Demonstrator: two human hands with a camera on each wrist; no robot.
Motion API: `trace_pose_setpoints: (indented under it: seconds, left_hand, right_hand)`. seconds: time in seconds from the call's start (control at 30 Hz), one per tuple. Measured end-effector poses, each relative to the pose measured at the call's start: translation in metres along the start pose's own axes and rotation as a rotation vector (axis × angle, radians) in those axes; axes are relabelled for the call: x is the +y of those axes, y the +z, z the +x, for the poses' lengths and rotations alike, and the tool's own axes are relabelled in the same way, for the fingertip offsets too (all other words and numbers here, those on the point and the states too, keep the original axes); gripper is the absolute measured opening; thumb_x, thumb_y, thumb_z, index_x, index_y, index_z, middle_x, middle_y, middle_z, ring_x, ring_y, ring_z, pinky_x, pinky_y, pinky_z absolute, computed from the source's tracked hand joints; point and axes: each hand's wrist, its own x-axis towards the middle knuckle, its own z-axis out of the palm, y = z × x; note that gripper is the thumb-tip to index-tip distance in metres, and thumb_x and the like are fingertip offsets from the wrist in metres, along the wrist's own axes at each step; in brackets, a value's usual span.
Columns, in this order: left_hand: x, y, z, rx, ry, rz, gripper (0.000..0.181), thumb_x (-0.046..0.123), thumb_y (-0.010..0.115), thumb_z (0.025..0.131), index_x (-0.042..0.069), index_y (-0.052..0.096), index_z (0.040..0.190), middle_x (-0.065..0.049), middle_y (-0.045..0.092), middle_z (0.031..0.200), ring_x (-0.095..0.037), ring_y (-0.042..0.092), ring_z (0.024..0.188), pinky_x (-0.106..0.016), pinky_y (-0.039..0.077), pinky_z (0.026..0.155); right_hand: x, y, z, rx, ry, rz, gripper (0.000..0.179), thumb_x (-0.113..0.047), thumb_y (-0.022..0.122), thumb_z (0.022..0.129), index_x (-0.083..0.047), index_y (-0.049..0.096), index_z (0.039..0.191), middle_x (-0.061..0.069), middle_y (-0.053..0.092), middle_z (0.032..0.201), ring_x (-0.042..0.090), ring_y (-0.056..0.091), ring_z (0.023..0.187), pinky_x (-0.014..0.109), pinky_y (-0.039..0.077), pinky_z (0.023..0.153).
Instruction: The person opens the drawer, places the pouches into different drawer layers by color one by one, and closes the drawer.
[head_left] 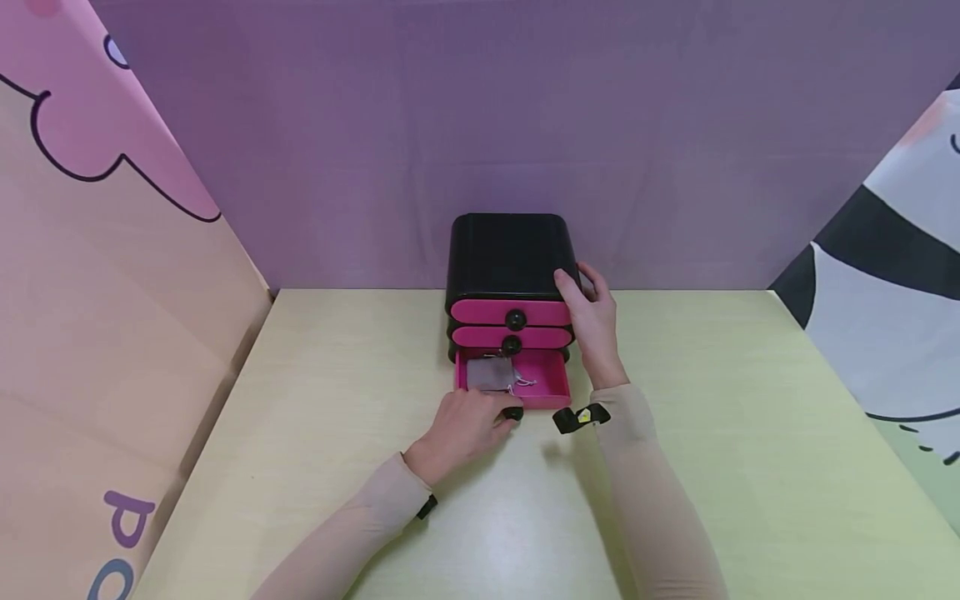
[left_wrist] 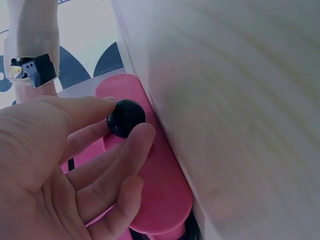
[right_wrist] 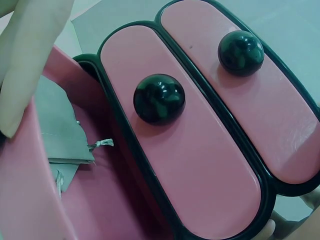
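A small black cabinet (head_left: pixel 513 254) with three pink drawers stands at the back of the table. Its bottom drawer (head_left: pixel 551 385) is pulled out; the two upper drawers are closed. Thumb and fingers of my left hand (head_left: pixel 467 423) pinch the round black knob (left_wrist: pixel 126 118) of that bottom drawer. A grey drawstring pouch (head_left: pixel 490 374) with pale cords lies inside, toward the drawer's left. My right hand (head_left: pixel 596 321) grips the cabinet's right side, thumb on the top edge; its fingers are partly hidden behind the side. Black knobs (right_wrist: pixel 159 99) show on the closed drawers.
The pale wooden table (head_left: pixel 750 433) reaches up to a purple cloth backdrop (head_left: pixel 337 150). Printed panels stand on the left (head_left: pixel 97 292) and right (head_left: pixel 885 292). Each wrist wears a black strap (head_left: pixel 581 417).
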Motion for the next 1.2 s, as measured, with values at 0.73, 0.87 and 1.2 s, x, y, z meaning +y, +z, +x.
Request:
trace_pose_setpoints:
  seconds: [0.73,0.87,1.2]
  left_hand:
    - [-0.0013,0.0000,0.0039,0.090,0.003,0.025,0.019,0.033,0.081,0.096,0.030,0.082,0.115,0.013,0.048,0.058,-0.005,0.039,0.051,-0.022,0.026,0.045]
    - [-0.0011,-0.0010,0.0045,0.091,-0.009,0.025,0.019,0.033,0.080,0.096,0.030,0.082,0.115,0.013,0.046,0.058,-0.005,0.037,0.051,-0.022,0.025,0.044]
    - [-0.0044,0.0000,0.0070,0.090,-0.028,0.006,0.021,0.032,0.080,0.097,0.029,0.081,0.118,0.012,0.046,0.060,-0.005,0.037,0.052,-0.023,0.025,0.045]
  right_hand:
    - [-0.0002,-0.0003,-0.0016,-0.017,0.008,0.002,0.073,-0.059,0.066,0.098,-0.031,0.043,0.162,0.013,0.053,0.147,0.019,0.052,0.123,0.038,0.047,0.109]
    - [-0.0009,-0.0004,-0.0014,-0.020,0.012,0.006,0.074,-0.059,0.066,0.098,-0.031,0.043,0.162,0.013,0.053,0.148,0.020,0.053,0.124,0.040,0.047,0.111]
    - [-0.0007,-0.0007,-0.0015,-0.019,0.012,0.009,0.076,-0.059,0.066,0.098,-0.028,0.042,0.163,0.014,0.053,0.148,0.020,0.052,0.124,0.041,0.046,0.111]
